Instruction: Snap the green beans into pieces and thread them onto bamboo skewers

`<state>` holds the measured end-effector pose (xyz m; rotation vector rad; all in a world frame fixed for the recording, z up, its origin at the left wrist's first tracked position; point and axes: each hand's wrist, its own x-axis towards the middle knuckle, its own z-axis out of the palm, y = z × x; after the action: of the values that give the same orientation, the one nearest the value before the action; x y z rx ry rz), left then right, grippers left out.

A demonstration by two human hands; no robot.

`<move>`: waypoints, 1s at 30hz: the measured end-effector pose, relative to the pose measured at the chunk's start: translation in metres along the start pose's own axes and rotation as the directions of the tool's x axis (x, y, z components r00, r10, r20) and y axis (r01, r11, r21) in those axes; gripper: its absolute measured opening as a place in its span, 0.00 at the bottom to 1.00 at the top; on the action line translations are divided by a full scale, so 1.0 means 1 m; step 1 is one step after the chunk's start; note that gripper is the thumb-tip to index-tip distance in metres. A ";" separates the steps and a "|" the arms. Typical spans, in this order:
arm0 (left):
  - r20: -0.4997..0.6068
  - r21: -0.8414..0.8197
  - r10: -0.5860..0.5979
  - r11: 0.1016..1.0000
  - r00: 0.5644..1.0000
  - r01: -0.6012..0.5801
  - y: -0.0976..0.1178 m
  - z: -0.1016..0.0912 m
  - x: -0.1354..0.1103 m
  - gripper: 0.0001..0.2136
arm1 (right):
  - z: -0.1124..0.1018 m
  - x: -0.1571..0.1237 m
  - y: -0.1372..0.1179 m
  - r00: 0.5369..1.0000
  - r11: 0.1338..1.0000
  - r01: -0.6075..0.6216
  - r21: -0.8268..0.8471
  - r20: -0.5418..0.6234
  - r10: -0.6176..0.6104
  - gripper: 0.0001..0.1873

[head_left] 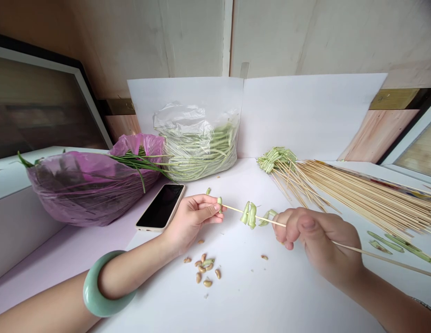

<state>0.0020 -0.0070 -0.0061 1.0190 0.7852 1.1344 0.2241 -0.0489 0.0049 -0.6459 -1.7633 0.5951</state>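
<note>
In the head view my right hand [315,240] is closed around a long thin bamboo skewer [385,260]. Several short pieces of green bean [250,215] are threaded on the skewer between my two hands. At its tip, my left hand [197,213] pinches another green bean piece [220,203] between thumb and fingers. The skewer's tip meets this piece; whether it has gone through is hidden. One more green piece [209,190] shows just behind the left fingertips. Below my hands, several brown beans [201,268] and a green scrap lie scattered on the white surface.
A phone [159,207] lies left of my left hand. Behind it stand a purple bag [93,189] of greens and a clear bag [201,148] of long beans. At right are filled skewers [276,159], a pile of bare skewers [368,194] and loose pods [402,245].
</note>
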 end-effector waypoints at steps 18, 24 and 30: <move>0.196 -0.179 -0.087 0.976 0.977 0.123 0.003 -0.006 0.001 0.05 | 0.002 -0.001 -0.004 0.999 0.996 0.051 0.075 -0.018 -0.050 0.22; 0.223 -0.237 -0.070 0.964 0.972 0.124 0.003 -0.004 0.000 0.04 | 0.003 -0.003 -0.006 0.997 0.995 0.076 0.058 -0.030 -0.075 0.22; 0.274 -0.273 -0.072 0.950 0.959 0.149 0.002 -0.002 -0.003 0.03 | 0.004 -0.008 -0.010 0.993 0.991 0.112 0.070 -0.051 -0.109 0.20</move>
<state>-0.0012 -0.0090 -0.0053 0.8418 0.4420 0.9608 0.2209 -0.0621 0.0048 -0.5044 -1.7133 0.5607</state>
